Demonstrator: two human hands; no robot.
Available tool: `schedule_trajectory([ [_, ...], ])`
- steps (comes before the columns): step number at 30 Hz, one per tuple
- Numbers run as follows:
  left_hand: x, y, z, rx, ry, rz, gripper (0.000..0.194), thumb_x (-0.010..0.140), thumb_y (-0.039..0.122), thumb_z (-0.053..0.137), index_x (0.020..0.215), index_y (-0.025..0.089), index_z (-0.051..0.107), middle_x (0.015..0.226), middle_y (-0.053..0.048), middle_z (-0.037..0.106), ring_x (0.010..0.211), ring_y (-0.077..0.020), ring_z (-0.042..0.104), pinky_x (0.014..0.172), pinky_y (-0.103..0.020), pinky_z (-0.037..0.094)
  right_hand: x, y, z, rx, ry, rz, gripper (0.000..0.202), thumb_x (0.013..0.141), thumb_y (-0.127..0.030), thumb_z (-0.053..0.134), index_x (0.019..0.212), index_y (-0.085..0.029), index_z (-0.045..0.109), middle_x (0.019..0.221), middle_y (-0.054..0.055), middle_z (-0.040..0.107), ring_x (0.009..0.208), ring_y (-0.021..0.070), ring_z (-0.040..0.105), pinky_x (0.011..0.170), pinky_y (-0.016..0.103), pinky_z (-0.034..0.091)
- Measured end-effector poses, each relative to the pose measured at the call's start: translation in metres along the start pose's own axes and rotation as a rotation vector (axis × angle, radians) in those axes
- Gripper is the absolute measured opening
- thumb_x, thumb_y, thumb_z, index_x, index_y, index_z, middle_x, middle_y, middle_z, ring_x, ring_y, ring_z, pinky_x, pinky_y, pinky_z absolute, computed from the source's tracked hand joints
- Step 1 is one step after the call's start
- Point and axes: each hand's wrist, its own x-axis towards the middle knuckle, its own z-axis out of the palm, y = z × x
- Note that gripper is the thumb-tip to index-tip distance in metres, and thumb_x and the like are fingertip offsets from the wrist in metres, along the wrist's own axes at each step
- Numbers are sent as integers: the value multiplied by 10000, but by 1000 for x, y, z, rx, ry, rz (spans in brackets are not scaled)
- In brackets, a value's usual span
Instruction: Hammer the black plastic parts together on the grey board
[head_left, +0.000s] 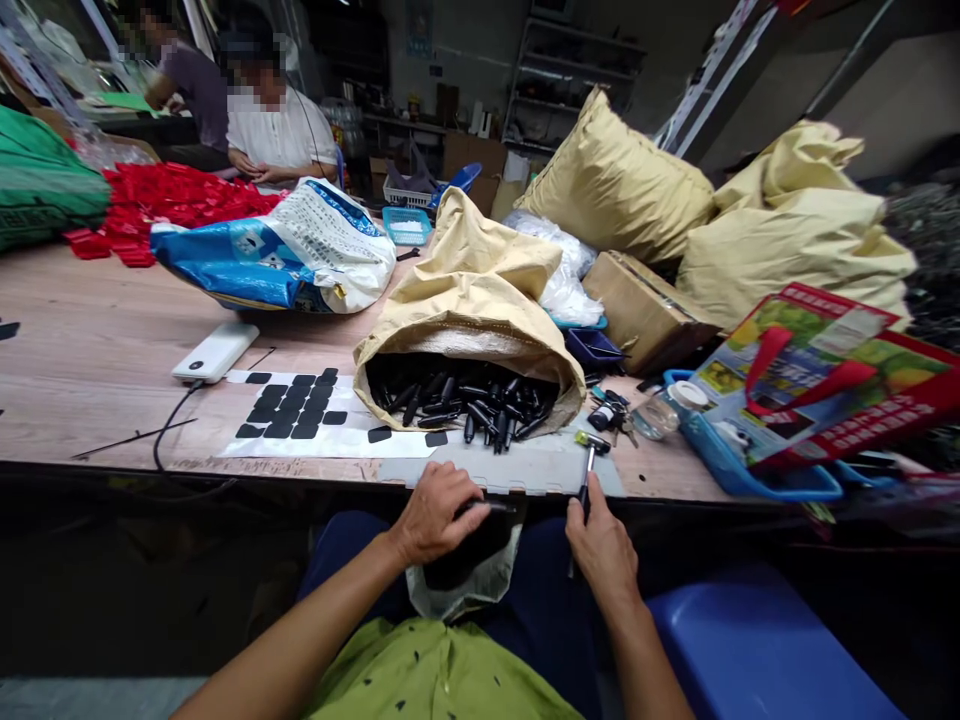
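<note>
Left fingers (463, 488), right fingers (595, 496) curled; forearms (322, 615) forward

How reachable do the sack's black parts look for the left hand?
Likely yes: the sack opens toward the person, and nothing visible blocks the way from the left hand to the black parts. It holds a black piece, though, so it may need freeing first.

The left grip (442, 512) is covering one end of a slim black piece (501, 508); the right grip (602, 545) is hiding the middle of the hammer (589, 464). Shadow inside the cloth sack (476, 300) is obscuring the rearmost black parts (480, 405). The green bag (45, 185) is running off the left edge, the blue stool (765, 650) off the bottom. The blue-and-white sack (240, 262) is bearing print (330, 232) too small to read.
</note>
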Motion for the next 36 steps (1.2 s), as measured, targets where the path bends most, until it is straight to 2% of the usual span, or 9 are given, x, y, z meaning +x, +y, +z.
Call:
schedule_trajectory([
  [4, -32, 19, 28, 79, -87, 21, 256, 968, 458, 589, 1044, 223, 657, 942, -48, 660, 899, -227, 526, 845, -415, 330, -1, -1, 0, 0, 15, -8, 631, 1018, -428, 368, 1625, -269, 292, 1069, 154, 753, 987, 320, 722, 875, 434, 522],
  [6, -36, 22, 30, 87, -132, 53, 324, 935, 492, 633, 1144, 245, 642, 991, -49, 660, 927, -236, 529, 857, -415, 340, -1, -1, 0, -1, 19, -13, 629, 1020, -421, 372, 1623, -262, 296, 1073, 155, 754, 987, 315, 723, 878, 431, 522],
  [9, -20, 13, 15, 149, -83, 44, 273, 978, 454, 572, 1142, 250, 652, 1002, -57, 665, 949, -242, 546, 874, -421, 357, -2, 0, 0, 1, 25, -22, 630, 1021, -417, 377, 1622, -247, 299, 1078, 157, 753, 993, 311, 723, 886, 429, 522],
  [14, 26, -36, -27, 373, 280, -316, 215, 991, 356, 536, 1072, 226, 688, 1016, -92, 652, 983, -280, 551, 885, -422, 401, -3, 1, 0, 15, 36, -35, 631, 1018, -411, 377, 1622, -247, 298, 1081, 155, 752, 984, 309, 724, 885, 427, 522],
  [17, 40, -60, -38, 443, 261, -360, 215, 937, 331, 616, 1111, 232, 695, 1031, -99, 632, 1000, -300, 540, 894, -429, 424, -2, 1, 1, 21, 40, -38, 634, 1015, -404, 380, 1623, -246, 295, 1082, 153, 751, 985, 307, 724, 888, 424, 521],
  [21, 44, -69, -37, 491, 186, -345, 221, 915, 320, 654, 1120, 244, 684, 1047, -98, 624, 1042, -313, 530, 884, -429, 430, -3, 0, 0, 16, 25, -32, 640, 1013, -402, 379, 1627, -249, 284, 1088, 155, 746, 977, 309, 723, 882, 423, 517],
  [27, 41, -65, -35, 509, 207, -364, 124, 940, 338, 628, 986, 231, 670, 1007, -93, 633, 1003, -305, 527, 865, -425, 406, -2, 2, 2, 27, 13, -31, 635, 1018, -405, 376, 1628, -265, 272, 1108, 146, 742, 977, 294, 720, 883, 420, 515],
  [30, 35, -60, -32, 501, 211, -313, 172, 992, 340, 543, 957, 227, 668, 980, -94, 654, 986, -299, 532, 870, -428, 383, -1, 2, 2, 37, 16, -29, 637, 1014, -400, 384, 1625, -251, 283, 1121, 151, 740, 984, 290, 718, 882, 405, 514],
  [36, 29, -59, -22, 433, 246, -325, 287, 940, 397, 637, 1157, 212, 663, 1046, -94, 675, 998, -299, 546, 895, -420, 395, -2, 2, 1, 49, 6, -29, 642, 1011, -391, 389, 1626, -240, 284, 1141, 153, 738, 995, 285, 717, 886, 390, 513],
])
